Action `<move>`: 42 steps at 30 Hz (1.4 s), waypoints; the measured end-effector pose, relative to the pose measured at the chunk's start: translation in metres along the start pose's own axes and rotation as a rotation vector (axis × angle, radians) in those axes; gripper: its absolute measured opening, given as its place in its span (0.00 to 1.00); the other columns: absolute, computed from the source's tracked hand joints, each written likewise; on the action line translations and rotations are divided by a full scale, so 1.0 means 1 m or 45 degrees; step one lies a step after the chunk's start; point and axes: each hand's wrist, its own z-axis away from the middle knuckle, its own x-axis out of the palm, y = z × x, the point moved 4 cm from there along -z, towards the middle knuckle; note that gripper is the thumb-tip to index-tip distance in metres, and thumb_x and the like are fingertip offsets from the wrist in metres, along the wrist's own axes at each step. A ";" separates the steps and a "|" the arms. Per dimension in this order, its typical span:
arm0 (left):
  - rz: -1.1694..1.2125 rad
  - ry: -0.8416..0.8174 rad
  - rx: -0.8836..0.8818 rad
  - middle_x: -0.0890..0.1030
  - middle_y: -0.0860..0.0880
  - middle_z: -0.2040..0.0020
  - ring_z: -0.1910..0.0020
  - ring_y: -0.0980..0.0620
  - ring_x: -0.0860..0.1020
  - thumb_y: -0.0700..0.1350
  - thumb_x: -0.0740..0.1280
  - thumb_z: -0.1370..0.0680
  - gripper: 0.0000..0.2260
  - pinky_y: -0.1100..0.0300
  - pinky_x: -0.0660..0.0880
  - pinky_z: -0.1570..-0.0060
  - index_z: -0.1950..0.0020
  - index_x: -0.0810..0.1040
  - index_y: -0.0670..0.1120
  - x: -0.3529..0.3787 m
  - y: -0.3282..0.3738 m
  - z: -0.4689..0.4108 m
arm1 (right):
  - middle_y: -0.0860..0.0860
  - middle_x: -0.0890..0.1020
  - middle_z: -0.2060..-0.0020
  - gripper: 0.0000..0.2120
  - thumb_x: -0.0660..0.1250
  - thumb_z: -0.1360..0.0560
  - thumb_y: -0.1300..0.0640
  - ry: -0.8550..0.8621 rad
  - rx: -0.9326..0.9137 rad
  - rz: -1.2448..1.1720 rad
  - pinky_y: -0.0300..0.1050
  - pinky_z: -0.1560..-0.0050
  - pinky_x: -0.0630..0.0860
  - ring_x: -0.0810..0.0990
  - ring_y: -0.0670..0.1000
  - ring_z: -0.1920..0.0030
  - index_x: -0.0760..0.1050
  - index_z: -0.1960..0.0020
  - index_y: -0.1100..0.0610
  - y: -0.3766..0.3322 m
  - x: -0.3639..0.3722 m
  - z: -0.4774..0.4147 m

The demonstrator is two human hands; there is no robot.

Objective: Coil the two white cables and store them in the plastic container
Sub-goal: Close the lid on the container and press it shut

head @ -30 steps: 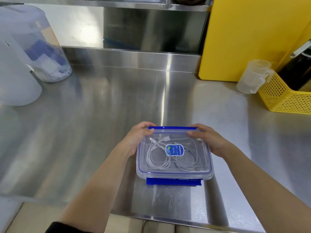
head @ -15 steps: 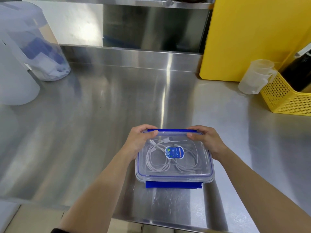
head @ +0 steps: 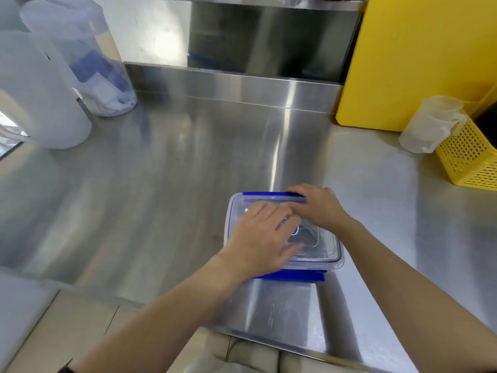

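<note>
A: Both hands are on the plastic container (head: 326,249), which sits on the steel counter (head: 166,189) close to its near edge.

B: How are they placed?

A: The left hand (head: 262,239) lies flat across the clear lid (head: 322,242), fingers spread and loose, closed around nothing. The right hand (head: 318,205) rests on the container's far edge, fingers curled down over the blue clip (head: 269,194) there. I cannot tell how tightly it grips.

B: And the cables?

A: The white cables (head: 309,238) are inside the container, under the lid, mostly hidden by the left hand; a loop shows through the plastic.

B: Anything else nearby?

A: A second blue clip (head: 293,275) sticks out from the container's near side. Well beyond the container to the right stand a yellow basket (head: 468,160) and a clear measuring cup (head: 427,125), touching each other.
</note>
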 end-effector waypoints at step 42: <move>-0.306 -0.538 0.106 0.84 0.48 0.46 0.51 0.44 0.83 0.51 0.79 0.42 0.30 0.54 0.79 0.51 0.40 0.80 0.52 0.031 0.038 0.041 | 0.48 0.82 0.47 0.21 0.67 0.31 0.40 -0.002 0.084 -0.143 0.53 0.40 0.71 0.77 0.49 0.49 0.76 0.44 0.52 0.006 0.000 -0.001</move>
